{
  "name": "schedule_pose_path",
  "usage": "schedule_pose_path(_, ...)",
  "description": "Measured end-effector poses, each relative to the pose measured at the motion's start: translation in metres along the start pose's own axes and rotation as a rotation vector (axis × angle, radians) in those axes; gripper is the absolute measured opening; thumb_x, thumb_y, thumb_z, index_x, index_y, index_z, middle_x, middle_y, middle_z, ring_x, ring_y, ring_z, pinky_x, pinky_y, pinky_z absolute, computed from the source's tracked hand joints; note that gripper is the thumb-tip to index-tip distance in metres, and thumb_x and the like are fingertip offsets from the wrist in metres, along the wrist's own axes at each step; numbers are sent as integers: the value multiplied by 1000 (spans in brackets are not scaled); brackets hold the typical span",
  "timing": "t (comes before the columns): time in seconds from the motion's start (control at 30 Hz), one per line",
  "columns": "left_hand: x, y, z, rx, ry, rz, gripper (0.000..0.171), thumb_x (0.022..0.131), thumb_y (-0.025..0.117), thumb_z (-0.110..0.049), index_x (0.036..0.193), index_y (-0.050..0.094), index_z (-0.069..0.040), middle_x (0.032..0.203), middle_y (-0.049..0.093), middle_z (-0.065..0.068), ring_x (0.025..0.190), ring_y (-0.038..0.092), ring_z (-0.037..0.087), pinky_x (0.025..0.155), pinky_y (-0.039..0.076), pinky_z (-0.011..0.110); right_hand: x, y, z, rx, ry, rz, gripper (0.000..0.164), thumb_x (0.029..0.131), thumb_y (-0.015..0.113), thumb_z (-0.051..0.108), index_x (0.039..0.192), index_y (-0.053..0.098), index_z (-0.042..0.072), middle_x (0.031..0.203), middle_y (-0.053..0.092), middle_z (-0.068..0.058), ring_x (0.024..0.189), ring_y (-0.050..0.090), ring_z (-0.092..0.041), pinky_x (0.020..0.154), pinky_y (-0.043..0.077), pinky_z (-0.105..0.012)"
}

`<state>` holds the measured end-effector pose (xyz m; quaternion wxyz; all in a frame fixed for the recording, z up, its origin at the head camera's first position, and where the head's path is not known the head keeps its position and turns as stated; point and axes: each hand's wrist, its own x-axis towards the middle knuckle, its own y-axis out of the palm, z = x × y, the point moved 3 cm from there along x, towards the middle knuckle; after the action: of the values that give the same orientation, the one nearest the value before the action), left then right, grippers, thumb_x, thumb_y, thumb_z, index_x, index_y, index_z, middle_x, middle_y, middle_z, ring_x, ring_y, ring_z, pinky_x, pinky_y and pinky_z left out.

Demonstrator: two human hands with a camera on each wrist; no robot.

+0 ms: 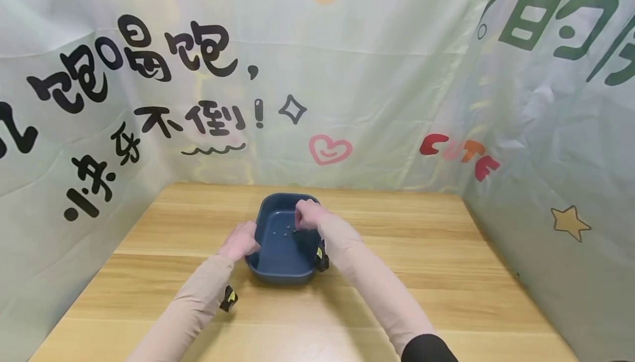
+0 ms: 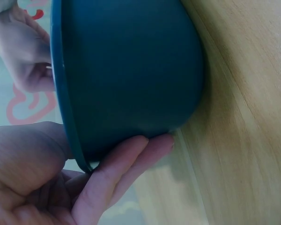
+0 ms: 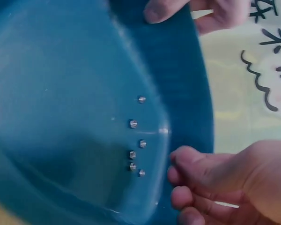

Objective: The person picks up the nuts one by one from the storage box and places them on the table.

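A dark blue rectangular plastic basin (image 1: 283, 265) with rounded corners stands on the wooden table. Several tiny silvery metal pieces (image 3: 133, 123) lie scattered on its floor; their exact kind is too small to tell. My left hand (image 1: 241, 239) grips the basin's left rim, the thumb over the inside and the fingers (image 2: 126, 159) against the outer wall. Over the far right part of the basin is my right hand (image 1: 310, 215), its fingers curled and thumb close to the index finger (image 3: 174, 176). Whether something tiny sits between those tips is hidden.
The light wooden table (image 1: 407, 252) spreads around the basin on all sides. Behind and beside it hang pale printed cloth walls (image 1: 387, 103) with lettering, a heart and a star. Black devices (image 1: 229, 298) are strapped at both wrists.
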<state>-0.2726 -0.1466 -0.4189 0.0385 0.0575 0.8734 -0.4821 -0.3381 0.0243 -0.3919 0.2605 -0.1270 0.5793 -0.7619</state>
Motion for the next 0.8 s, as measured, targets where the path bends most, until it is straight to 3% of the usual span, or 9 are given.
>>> schedule_pose_path(0.13,-1,-1,0,1,-3,3,17,62,60,6,77,54,0,68,56,11,48,56,18,37,47,25,-7,-6,-4,85,-91,-30,4,75,66,7,73,69,7,69,68,-1,58,53,-6,57,46,-18)
schedule_pose_path(0.3,-2,-2,-1,-6,-7,10,17,62,60,6,78,54,1,69,56,11,49,56,18,38,48,25,-17,-11,-17,269,-146,-82,5,75,68,9,75,67,5,68,65,-4,57,50,-5,56,43,-16)
schedule_pose_path(0.57,0,-4,0,-19,16,-3,17,60,59,6,75,54,-1,67,56,10,49,56,18,38,47,25,-35,-18,-43,403,-167,-307,7,72,72,15,76,68,10,66,53,-1,59,42,-10,52,34,-18)
schedule_pose_path(0.8,1,-2,2,-9,14,3,17,59,58,6,74,53,-1,66,56,10,50,56,18,38,47,25,-59,-18,-59,558,-127,-405,8,72,71,11,77,68,5,64,47,-3,60,37,-12,55,29,-17)
